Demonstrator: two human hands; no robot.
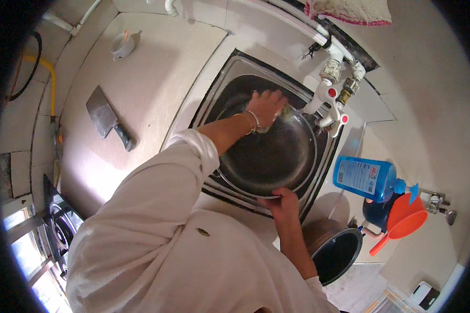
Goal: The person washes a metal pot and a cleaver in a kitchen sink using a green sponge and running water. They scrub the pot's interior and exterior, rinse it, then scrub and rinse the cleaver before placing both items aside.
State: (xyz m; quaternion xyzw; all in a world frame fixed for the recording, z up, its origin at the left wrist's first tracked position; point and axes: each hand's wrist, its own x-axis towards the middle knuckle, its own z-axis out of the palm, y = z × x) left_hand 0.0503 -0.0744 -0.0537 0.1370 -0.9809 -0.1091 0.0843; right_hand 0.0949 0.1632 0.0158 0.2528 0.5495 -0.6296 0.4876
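A wide, round metal pan point(268, 156) with a dark, wet inside rests in the steel sink point(226, 78), its rim tilted. My left hand point(267, 107) reaches across to the pan's far inner side, fingers spread and palm down. Under it is a yellowish pad point(285, 111), mostly hidden, so its exact kind is unclear. At the near rim my right hand point(285, 202) grips the pan, with the thumb by the edge. Two white taps with red dots, one of them a white tap point(322, 96), stand over the sink's right corner.
On the left counter lie a cleaver point(106, 116) and a white cup point(122, 45). To the right are a blue detergent bottle point(362, 178), an orange dipper point(405, 217) and a dark bucket point(337, 254). A gas stove point(60, 231) stands lower left; a cloth point(348, 9) hangs above.
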